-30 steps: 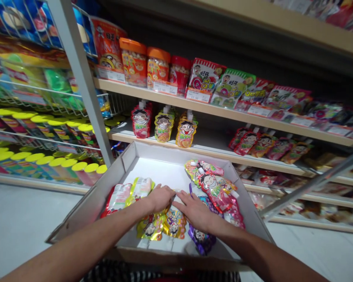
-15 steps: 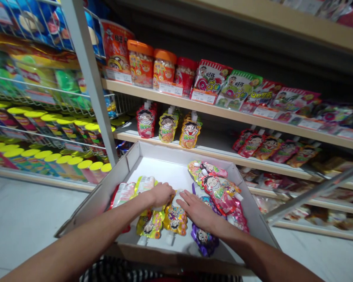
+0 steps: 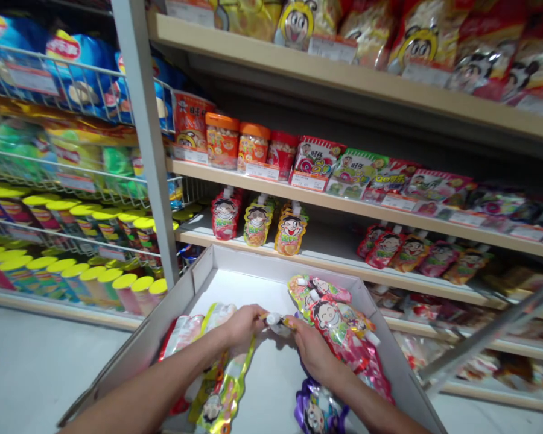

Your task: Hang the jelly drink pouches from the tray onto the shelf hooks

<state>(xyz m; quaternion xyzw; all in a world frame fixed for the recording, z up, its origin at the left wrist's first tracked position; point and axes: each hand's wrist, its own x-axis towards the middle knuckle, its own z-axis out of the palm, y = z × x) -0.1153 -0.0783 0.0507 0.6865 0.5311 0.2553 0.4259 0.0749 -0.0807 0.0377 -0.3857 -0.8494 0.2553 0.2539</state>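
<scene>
Between my left hand (image 3: 243,322) and my right hand (image 3: 311,343) is a spouted jelly pouch (image 3: 275,320), seen nearly end-on with its white cap uppermost. Both sets of fingers pinch its sides, and it is held over an open cardboard box (image 3: 247,283). Yellow-green pouches (image 3: 226,380) lie below my left wrist, with a red-edged pouch (image 3: 181,334) at the box's left wall. To the right, a red pouch (image 3: 330,316) tops a mixed pile beside my right hand. A purple pouch (image 3: 319,410) rests near the front, partly covered by my right forearm.
Behind the box, a shelf holds upright red (image 3: 225,216), yellow-green (image 3: 257,221) and orange (image 3: 291,230) pouches, with more leaning further right. Jars and candy bags stand on the shelf above. A grey post (image 3: 147,138) and wire racks are at left; a slanted metal bar (image 3: 489,331) is at right.
The orange pouch has been lifted off the box floor and is now gripped in both hands. My view has tilted upward, so the shelves and box appear lower.
</scene>
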